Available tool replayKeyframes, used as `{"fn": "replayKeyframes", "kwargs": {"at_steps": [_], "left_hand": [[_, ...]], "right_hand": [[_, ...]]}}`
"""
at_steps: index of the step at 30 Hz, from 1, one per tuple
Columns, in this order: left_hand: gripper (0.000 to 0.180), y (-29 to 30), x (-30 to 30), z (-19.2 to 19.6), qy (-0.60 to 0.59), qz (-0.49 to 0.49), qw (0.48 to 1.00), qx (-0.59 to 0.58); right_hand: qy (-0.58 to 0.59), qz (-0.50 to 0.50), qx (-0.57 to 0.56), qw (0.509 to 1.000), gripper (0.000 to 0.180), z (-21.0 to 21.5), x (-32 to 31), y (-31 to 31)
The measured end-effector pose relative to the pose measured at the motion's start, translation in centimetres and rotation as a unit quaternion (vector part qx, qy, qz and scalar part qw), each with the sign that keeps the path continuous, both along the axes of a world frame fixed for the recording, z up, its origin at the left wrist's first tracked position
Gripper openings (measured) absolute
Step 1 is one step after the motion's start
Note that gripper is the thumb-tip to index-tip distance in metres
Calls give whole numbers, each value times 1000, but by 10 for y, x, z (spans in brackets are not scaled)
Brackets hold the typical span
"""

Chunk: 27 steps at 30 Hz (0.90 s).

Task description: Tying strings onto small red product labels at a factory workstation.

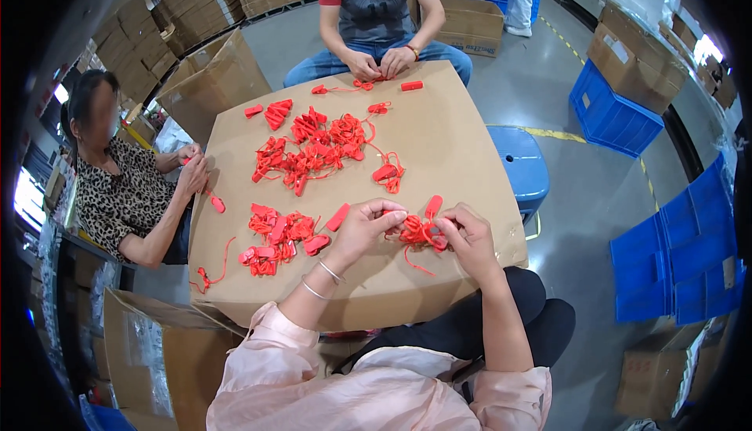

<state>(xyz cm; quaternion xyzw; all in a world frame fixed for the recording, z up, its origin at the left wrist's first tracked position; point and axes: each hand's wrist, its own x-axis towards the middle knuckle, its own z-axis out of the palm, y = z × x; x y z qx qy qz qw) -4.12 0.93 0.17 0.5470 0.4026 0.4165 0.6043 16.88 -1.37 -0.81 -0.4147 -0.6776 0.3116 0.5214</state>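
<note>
My left hand (364,231) and my right hand (471,244) pinch a bundle of red cord (413,231) from either side, just above the near part of the cardboard tabletop (368,290). A loose cord end hangs below the bundle. One flat red plastic piece (433,207) sticks up beside my right fingers, and another red piece (338,217) lies next to my left hand. To the left is a small heap of red corded pieces (280,235). Beyond it spreads a larger heap of red corded pieces (313,149). My fingertips partly hide the bundle.
Across the table a person in a red-sleeved shirt (372,0) handles red cord. At the left a person in a leopard-print top (129,196) holds another red piece. A blue stool (521,166) stands right of the table, with blue crates (615,110) and cardboard boxes (207,78) around.
</note>
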Motion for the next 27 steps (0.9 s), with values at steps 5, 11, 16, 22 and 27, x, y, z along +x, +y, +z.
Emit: {"fn": "replayKeyframes", "kwargs": {"at_steps": [5, 11, 16, 22, 27], "left_hand": [[19, -5, 8, 11, -51, -32, 996, -64], [20, 6, 10, 19, -3, -40, 999, -31], [19, 14, 17, 49, 82, -42, 995, 28], [18, 21, 26, 83, 55, -22, 987, 147], [21, 14, 30, 102, -40, -16, 993, 112]], "right_hand": [[-55, -128, 95, 986, 5, 6, -8, -2], [-47, -173, 158, 971, 7, 6, -1, 1], [-129, -178, 234, 947, 9, 30, 4, 4], [-51, -150, 236, 959, 11, 65, 13, 0], [3, -108, 197, 974, 10, 88, 19, -10]]}}
